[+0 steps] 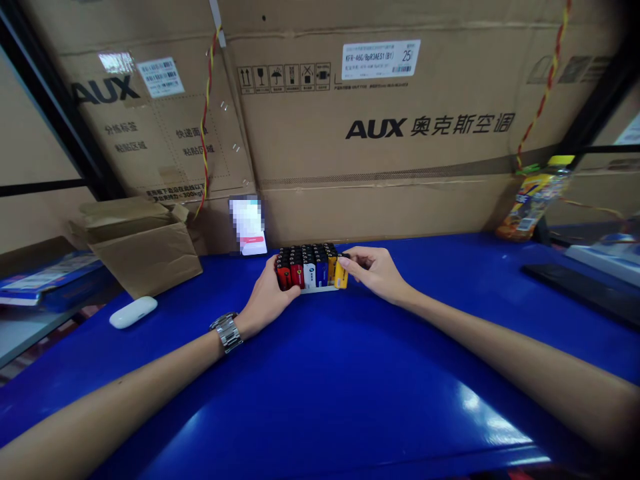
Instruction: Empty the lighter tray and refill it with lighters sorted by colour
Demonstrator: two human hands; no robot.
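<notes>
A small tray of lighters (311, 267) stands on the blue table (350, 373), packed with red, white, blue and yellow lighters with black tops. My left hand (267, 297) grips the tray's left side, fingers curled round it; a metal watch sits on that wrist. My right hand (375, 270) is at the tray's right end, its fingertips pinched on a yellow lighter (341, 273) at the front right corner.
Large AUX cardboard boxes (380, 127) form a wall behind the table. An open small carton (143, 247) and a white oval case (133, 311) lie at the left. A phone (247, 227) leans behind the tray. A snack bottle (535, 197) stands at the right.
</notes>
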